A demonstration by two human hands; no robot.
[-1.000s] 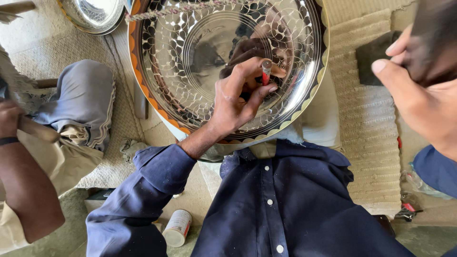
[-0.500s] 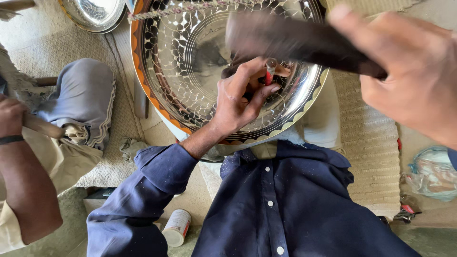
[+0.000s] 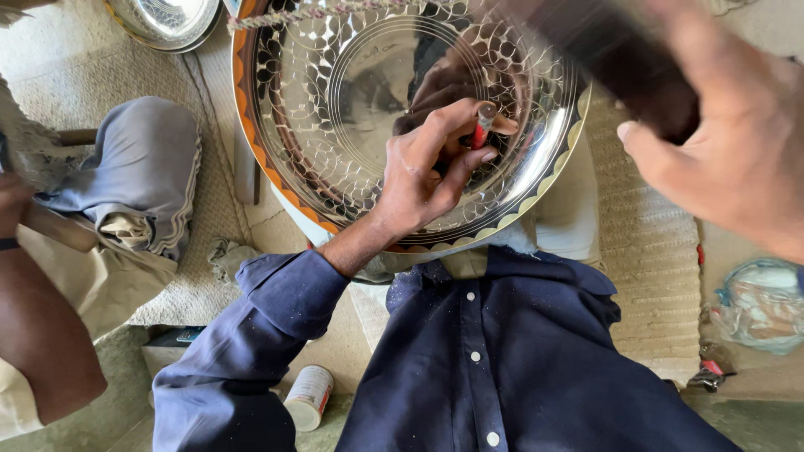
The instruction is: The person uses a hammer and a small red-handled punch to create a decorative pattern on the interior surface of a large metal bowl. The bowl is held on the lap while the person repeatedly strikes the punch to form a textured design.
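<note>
A large shiny metal tray [image 3: 335, 109] with a hammered leaf pattern and an orange rim lies in front of me. My left hand [image 3: 427, 167] rests on it and pinches a small red-banded metal punch [image 3: 482, 125] upright against the tray's surface. My right hand [image 3: 737, 142] is raised close to the camera at the upper right, gripping a dark hammer [image 3: 620, 67] that is blurred. I wear a dark blue buttoned shirt [image 3: 494, 351].
Another person's arm [image 3: 33, 335] and bent knee in grey cloth [image 3: 142, 176] are at the left. A second metal dish [image 3: 167, 21] lies at the top left. A small white can [image 3: 308, 398] stands by my elbow. A woven mat [image 3: 645, 251] and a plastic bag [image 3: 758, 301] lie at the right.
My right hand with the hammer swung in from the right across the tray, and now sits further right and nearer the camera. My left hand stays on the punch.
</note>
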